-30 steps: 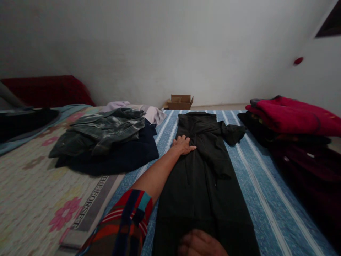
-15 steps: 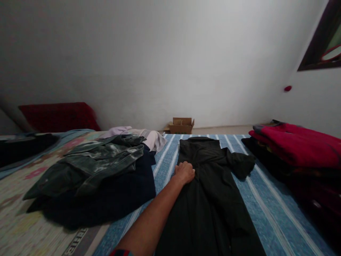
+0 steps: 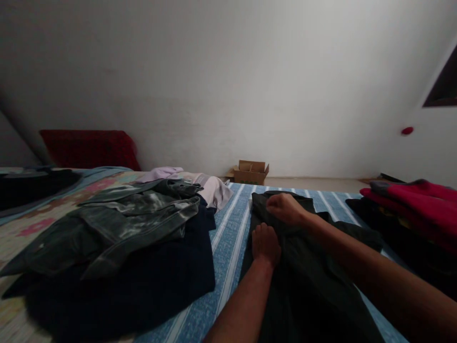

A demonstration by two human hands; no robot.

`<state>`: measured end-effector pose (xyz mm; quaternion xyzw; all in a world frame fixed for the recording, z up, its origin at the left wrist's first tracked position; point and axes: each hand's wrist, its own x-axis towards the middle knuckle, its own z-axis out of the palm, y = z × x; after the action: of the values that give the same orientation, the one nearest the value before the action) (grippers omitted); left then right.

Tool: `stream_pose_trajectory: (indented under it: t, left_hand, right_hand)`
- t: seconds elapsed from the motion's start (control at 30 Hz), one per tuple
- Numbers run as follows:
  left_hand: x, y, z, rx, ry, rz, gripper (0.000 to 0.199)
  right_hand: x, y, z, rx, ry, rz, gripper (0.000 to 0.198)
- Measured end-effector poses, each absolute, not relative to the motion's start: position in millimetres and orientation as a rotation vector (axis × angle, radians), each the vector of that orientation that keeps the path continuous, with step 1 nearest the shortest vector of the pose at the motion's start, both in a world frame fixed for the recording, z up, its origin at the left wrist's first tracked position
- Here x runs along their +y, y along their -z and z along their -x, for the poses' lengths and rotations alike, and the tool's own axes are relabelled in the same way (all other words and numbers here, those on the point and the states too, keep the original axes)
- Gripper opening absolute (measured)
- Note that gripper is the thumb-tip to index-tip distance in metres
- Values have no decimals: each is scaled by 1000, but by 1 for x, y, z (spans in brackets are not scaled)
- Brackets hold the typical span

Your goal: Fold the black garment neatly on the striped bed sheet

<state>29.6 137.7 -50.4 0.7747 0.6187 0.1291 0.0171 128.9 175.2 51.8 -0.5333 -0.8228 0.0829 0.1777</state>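
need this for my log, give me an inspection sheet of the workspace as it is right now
surface: bed with a blue striped sheet; a floral cover at its left.
job's things: dark garment laid lengthwise on the striped sheet.
clutter: grey-green jacket on a navy garment, pale cloth behind them; red folded clothes on a dark pile at right.
grippers: left hand resting on the dark garment's left side; right hand closed on the cloth near its far end.
cables: nothing seen.
surroundings: white wall, cardboard box on the floor beyond the bed, dark red pillow far left.
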Motion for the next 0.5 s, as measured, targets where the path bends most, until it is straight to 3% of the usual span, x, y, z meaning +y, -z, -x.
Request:
stream_pose_trajectory:
  t: [0.23,0.5]
  left_hand:
    - [141,59,-32,1941,-545,-2335,30]
    - [134,56,-33,1920,-578,-2380,26]
  right_hand:
    - [283,-18,-97,-2186,-251,1827,27]
    - [331,2,-77,-2072,-333,2002,30]
